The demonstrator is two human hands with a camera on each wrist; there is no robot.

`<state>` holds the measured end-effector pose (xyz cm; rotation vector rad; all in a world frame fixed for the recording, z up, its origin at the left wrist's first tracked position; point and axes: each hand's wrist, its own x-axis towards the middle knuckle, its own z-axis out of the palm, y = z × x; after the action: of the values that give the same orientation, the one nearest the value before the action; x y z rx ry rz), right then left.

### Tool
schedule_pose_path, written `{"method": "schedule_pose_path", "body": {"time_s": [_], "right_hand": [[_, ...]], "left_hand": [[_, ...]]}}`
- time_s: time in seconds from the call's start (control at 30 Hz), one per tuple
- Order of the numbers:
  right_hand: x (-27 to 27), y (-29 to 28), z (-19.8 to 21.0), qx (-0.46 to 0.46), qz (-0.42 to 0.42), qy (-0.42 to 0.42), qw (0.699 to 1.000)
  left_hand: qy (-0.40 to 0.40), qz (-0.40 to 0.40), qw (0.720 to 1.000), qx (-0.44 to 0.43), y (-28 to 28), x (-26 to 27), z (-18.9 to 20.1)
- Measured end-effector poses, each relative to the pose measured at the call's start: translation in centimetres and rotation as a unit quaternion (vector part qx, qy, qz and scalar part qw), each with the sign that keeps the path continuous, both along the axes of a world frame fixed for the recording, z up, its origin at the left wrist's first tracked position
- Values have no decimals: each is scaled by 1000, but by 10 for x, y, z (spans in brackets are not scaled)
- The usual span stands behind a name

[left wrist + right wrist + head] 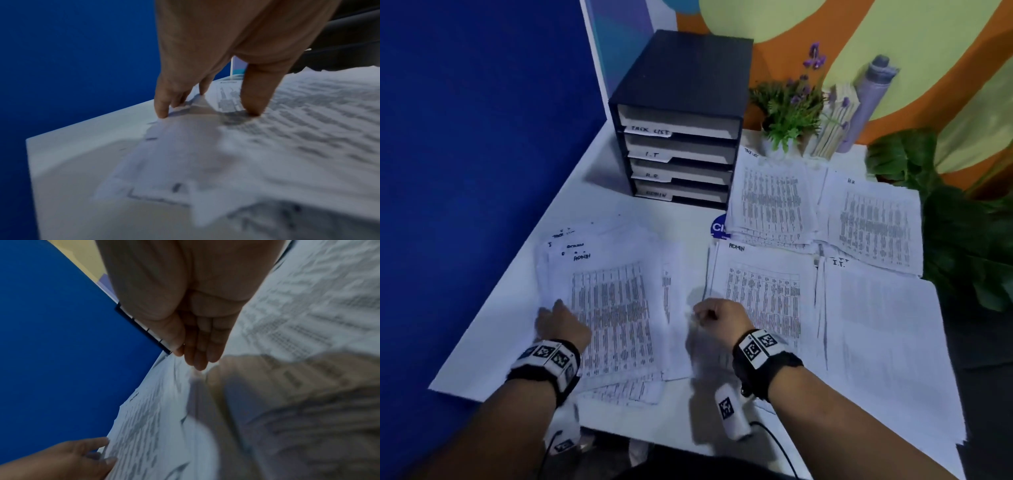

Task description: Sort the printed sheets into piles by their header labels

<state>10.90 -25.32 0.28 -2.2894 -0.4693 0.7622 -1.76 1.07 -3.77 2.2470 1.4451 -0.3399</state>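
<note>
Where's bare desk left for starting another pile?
Bare desk lies between the unsorted stack, the blue wall and the black tray unit; a narrow strip runs between that stack and the ADMIN pile. The right side is crowded with piles and plants.

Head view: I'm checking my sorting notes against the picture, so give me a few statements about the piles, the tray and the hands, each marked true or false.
1. The top sheet of the unsorted stack is headed ADMIN. True.
2. The left hand rests on that stack's left edge. True.
3. The right hand grips a sheet lifted off the table. False: in the head view it looks loosely curled and, as far as can be seen, holds nothing, between the stack and the ADMIN pile.
4. The tray unit has two labelled slots. False: four, TASK LIST, I.T, H.R, ADMIN.
5. The H.R pile lies right of the TASK LIST pile. True.
</note>
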Motion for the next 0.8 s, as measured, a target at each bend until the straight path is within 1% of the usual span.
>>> {"method": "schedule_pose_path", "body": {"time_s": [0.1,0.2,0.27,0.33,0.37,0.4,0.47,0.5,0.53,0.6,0.7,0.8], "right_hand": [[-8,35,-4,-10,12,15,1000],[-13,59,-14,-57,-2,23,998],[-16,70,-24,-65,-39,56,995],[-16,79,-31,-75,-85,73,991],[-15,81,-33,-81,-99,64,990],[-14,82,-35,-89,-109,51,989],[-12,82,-36,-91,-138,35,986],[-11,82,-38,-70,-159,39,984],[-10,80,-39,-44,-182,54,981],[-9,76,-37,21,-216,73,974],[-5,70,-33,102,-248,94,959],[-4,67,-29,123,-264,97,952]], "left_hand": [[28,-68,997,-9,11,-21,-4],[39,-145,989,-13,3,-35,-1],[28,-199,980,-12,-2,-41,1],[-20,-218,975,-25,-1,-45,-3],[-63,-206,975,-44,2,-46,-4],[-111,-177,975,-72,5,-45,-5],[-192,-85,969,-132,12,-38,-3],[-212,-39,963,-158,15,-34,-1],[-219,-3,960,-175,18,-29,2],[-219,36,956,-192,25,-21,6],[-227,46,948,-216,31,-14,6],[-267,61,923,-270,35,-8,4]]}}
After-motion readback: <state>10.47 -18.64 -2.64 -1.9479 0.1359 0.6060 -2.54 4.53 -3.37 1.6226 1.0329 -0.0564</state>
